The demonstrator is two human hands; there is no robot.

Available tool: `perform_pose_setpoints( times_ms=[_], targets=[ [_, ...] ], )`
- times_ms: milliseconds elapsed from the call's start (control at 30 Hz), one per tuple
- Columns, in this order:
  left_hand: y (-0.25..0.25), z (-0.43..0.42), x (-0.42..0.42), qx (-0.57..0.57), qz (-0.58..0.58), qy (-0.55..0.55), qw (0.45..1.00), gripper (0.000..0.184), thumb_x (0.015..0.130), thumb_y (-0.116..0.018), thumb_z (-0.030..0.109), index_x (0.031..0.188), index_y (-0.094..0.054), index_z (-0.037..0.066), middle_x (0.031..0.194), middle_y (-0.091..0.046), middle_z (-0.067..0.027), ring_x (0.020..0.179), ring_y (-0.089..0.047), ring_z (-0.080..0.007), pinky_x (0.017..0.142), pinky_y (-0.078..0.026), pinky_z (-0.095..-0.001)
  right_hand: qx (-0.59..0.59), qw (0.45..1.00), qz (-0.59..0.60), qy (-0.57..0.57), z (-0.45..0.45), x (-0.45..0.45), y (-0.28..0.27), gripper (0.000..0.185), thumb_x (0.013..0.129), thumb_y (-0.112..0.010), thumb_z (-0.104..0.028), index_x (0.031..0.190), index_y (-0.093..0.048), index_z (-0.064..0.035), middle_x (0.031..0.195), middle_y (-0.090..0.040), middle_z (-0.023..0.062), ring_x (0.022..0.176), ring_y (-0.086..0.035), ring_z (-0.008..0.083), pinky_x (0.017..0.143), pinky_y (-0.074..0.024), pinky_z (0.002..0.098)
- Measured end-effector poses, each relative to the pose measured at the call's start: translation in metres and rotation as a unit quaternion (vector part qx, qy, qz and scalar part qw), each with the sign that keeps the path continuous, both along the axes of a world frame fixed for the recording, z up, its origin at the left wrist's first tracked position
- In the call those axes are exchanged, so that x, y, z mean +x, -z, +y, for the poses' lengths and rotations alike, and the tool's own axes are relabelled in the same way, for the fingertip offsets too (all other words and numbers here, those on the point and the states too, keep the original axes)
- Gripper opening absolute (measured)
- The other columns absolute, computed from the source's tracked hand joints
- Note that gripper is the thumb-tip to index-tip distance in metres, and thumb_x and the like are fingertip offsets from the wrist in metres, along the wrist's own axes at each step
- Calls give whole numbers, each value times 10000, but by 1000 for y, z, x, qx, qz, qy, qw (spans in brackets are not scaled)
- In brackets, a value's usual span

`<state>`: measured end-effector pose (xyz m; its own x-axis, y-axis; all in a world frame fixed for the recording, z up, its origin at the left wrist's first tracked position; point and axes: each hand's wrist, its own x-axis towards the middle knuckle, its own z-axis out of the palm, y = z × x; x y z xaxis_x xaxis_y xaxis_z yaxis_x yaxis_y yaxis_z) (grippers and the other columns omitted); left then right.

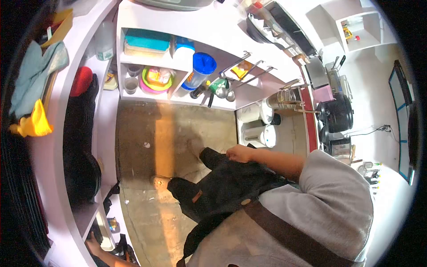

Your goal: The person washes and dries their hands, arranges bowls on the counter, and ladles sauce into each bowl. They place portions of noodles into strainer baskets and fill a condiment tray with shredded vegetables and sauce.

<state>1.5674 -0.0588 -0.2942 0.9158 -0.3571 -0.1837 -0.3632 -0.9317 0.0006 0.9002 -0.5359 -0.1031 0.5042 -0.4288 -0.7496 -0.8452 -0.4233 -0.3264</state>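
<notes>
My left hand [93, 245] reaches into the low shelf compartment at the bottom left. Its fingers are closed at the edge of a black item [96, 232], whose kind is hard to make out. A pale tray-like container [106, 238] lies beside that hand. My right hand [240, 153] rests by my knee on the black apron [235, 182], its fingers curled in and nothing visible in them.
Black stacked items and a red one [81, 81] fill the left shelf [103, 129]. Cloths [38, 73] lie on its top. Ahead, a white shelf holds a blue-lidded container [204, 63], bowls [153, 82] and hanging ladles [230, 95]. A black pot [340, 113] stands at right.
</notes>
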Motion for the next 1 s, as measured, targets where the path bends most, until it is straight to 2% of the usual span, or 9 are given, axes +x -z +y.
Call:
perform_pose_setpoints(
  times_ms=[100,133,167,267,467,600,700,867,1000],
  targets=[
    [-24,4,-14,61,-66,16,996,607,762,-608,412,1146,-489,-43,1147,-517,-242,1023,-514,-374,841,-416,-420,18,999,26,-7,-14,-3,-23,242,762,-572,-145,982,-577,-44,871,-612,166,816,-593,330,717,-463,402],
    [-17,17,-13,59,-187,79,977,563,841,-470,482,1004,-513,-55,980,-564,-261,869,-528,-432,749,-420,-469,14,1000,19,-2,-25,-14,-24,242,762,-572,-145,982,-577,-44,871,-612,166,816,-593,330,717,-463,402],
    [-36,8,-23,75,-116,14,990,552,806,-544,441,1071,-498,-41,1031,-568,-229,904,-548,-396,805,-437,-425,-34,998,55,23,-41,-29,-25,263,764,-555,-172,1004,-582,-69,900,-613,165,823,-597,328,722,-470,412],
    [-101,-57,-110,-88,-393,189,896,820,834,-292,599,1207,-383,-125,1139,-472,-300,1004,-488,-444,855,-372,-529,-255,962,86,49,-110,-64,-73,243,756,-536,-182,979,-615,-130,900,-621,150,801,-609,317,696,-492,412],
    [-107,-194,-319,-345,67,-59,934,665,815,-379,490,1221,-416,-35,1140,-498,-219,1015,-501,-373,882,-383,-488,-619,742,-89,243,-310,-187,-205,186,823,-538,-205,804,-624,-41,757,-610,153,702,-597,321,663,-474,403],
    [-152,-346,-442,-635,433,-192,611,581,803,-436,417,1230,-438,24,1140,-516,-166,1022,-509,-326,900,-390,-460,-777,591,-180,126,-463,-279,-268,208,769,-538,-103,962,-597,-50,911,-579,126,890,-540,313,751,-463,402],
    [-214,-491,-510,-667,600,-101,430,533,793,-479,362,1237,-454,69,1140,-529,-126,1027,-515,-290,914,-395,-439,-754,631,-134,124,-527,-316,-286,253,792,-530,-117,1040,-548,-76,1017,-561,116,985,-510,303,814,-419,421],
    [-332,-680,-621,-564,786,13,252,754,802,-301,624,1300,-326,59,1062,-539,-189,932,-546,-310,766,-470,-505,-692,716,-82,-52,-574,-363,-305,193,793,-505,-153,984,-514,-122,971,-552,57,970,-514,230,787,-395,419],
    [-396,-762,-708,-472,838,63,266,835,786,-211,696,1259,-363,25,1060,-544,-169,921,-549,-303,761,-473,-506,-722,673,-124,-103,-605,-371,-326,251,755,-514,-113,1005,-508,-132,961,-547,44,930,-522,211,786,-385,382]
  ],
)
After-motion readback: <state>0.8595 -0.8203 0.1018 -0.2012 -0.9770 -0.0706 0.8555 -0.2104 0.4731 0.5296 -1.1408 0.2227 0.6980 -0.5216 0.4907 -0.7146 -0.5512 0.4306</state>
